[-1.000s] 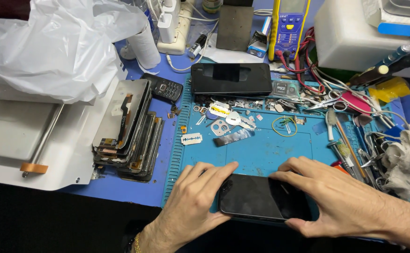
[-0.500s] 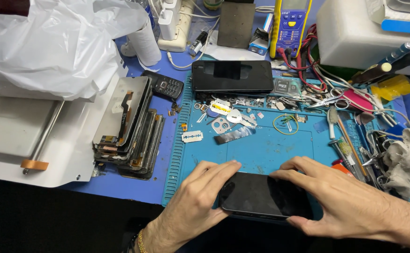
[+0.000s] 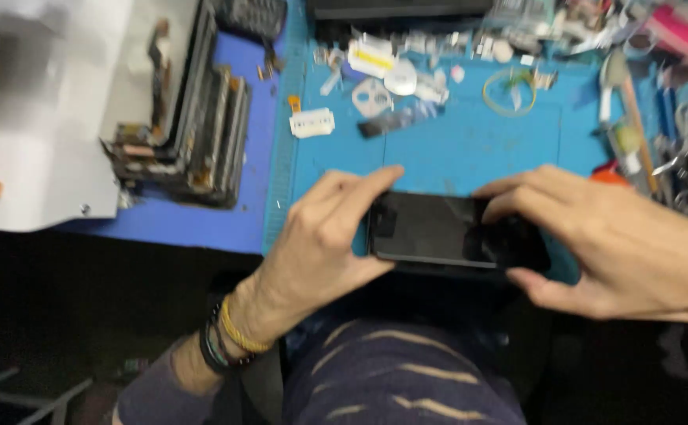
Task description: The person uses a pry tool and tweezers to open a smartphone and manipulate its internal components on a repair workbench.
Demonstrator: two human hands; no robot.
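Over the near edge of the blue mat [image 3: 470,149] I held a black phone [image 3: 446,230] screen-up, its long axis running left to right; my left hand [image 3: 324,236] pinched one end, my right hand [image 3: 603,236] the other.

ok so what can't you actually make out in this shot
- Head view, black phone: its right end is covered by the right hand, its left edge by the left hand.
- Small parts on the blue mat: motion blur, kinds unclear.
- Stacked phone frames: blurred, count unclear.
- Tools at right: cut by the frame edge.
- Dark device at top: cut off by the edge.
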